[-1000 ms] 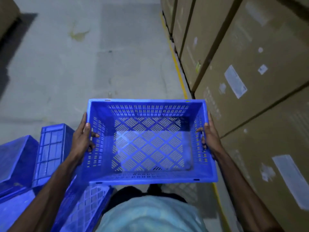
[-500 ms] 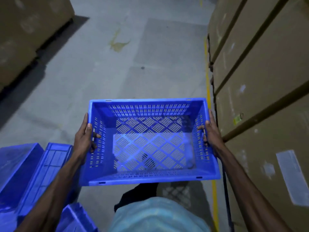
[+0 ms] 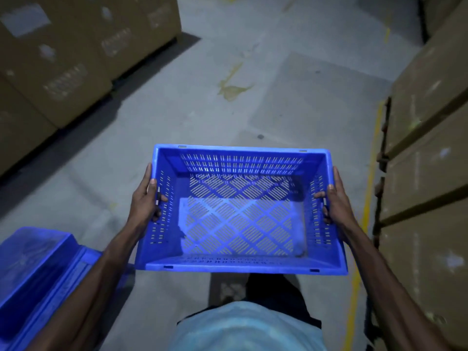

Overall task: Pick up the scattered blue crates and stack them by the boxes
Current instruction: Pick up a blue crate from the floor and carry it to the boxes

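Observation:
I carry an empty blue slotted crate [image 3: 240, 267] upright in front of my waist, above the concrete floor. My left hand [image 3: 146, 201] grips its left wall, thumb hooked over the rim and fingers through the handle slot. My right hand [image 3: 335, 198] grips the right wall the same way. More blue crates [image 3: 33, 269] lie on the floor at the lower left, partly hidden by my left forearm. Tall brown cardboard boxes [image 3: 428, 173] stand along the right.
A yellow floor line [image 3: 367, 206] runs along the foot of the right-hand boxes. Another block of cardboard boxes [image 3: 63, 62] stands at the upper left. Grey concrete floor [image 3: 202, 102] with a yellow stain lies between the two rows.
The view has swung left and forward: the floor crates slid towards the lower-left corner, the left-hand boxes came into sight. The held crate stays in both hands.

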{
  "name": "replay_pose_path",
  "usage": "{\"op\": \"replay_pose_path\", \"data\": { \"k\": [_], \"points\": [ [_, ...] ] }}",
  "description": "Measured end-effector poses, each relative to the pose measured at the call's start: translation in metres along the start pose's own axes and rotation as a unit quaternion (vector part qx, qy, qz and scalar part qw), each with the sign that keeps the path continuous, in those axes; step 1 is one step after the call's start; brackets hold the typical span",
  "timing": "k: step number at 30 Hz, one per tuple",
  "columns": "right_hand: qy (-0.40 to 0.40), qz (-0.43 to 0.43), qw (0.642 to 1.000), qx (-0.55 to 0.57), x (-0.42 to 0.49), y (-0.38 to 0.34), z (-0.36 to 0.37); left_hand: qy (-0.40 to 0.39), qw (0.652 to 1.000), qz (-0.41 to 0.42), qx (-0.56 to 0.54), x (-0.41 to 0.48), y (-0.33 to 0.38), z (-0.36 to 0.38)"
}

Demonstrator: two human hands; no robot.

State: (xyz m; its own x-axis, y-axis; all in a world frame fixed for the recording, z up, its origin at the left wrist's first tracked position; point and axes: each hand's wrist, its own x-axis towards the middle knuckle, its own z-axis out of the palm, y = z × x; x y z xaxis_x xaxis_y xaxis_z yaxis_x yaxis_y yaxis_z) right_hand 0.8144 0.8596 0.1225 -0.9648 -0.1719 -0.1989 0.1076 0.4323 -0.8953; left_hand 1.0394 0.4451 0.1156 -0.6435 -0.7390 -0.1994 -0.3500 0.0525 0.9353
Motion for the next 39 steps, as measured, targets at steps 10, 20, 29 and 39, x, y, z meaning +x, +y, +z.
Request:
{"op": "replay_pose_path", "data": {
  "k": [10, 20, 29, 39],
  "points": [
    [-0.082, -0.049, 0.995, -0.023, 0.307, -0.092, 0.105, 0.103, 0.994, -0.025, 0.001, 0.23, 0.057, 0.052],
    [-0.19, -0.127, 0.972, -0.054, 0.554, -0.237, 0.259, 0.219, 0.974, -0.046, -0.02, 0.429, 0.093, 0.032],
    [-0.256, -0.152, 0.951, -0.088, 0.734, -0.341, 0.468, 0.281, 0.952, -0.1, -0.062, 0.653, 0.073, -0.014],
    [-0.31, -0.165, 0.932, -0.096, 0.882, -0.469, 0.669, 0.322, 0.934, -0.135, -0.072, 0.859, 0.1, -0.101]
  ]
}}
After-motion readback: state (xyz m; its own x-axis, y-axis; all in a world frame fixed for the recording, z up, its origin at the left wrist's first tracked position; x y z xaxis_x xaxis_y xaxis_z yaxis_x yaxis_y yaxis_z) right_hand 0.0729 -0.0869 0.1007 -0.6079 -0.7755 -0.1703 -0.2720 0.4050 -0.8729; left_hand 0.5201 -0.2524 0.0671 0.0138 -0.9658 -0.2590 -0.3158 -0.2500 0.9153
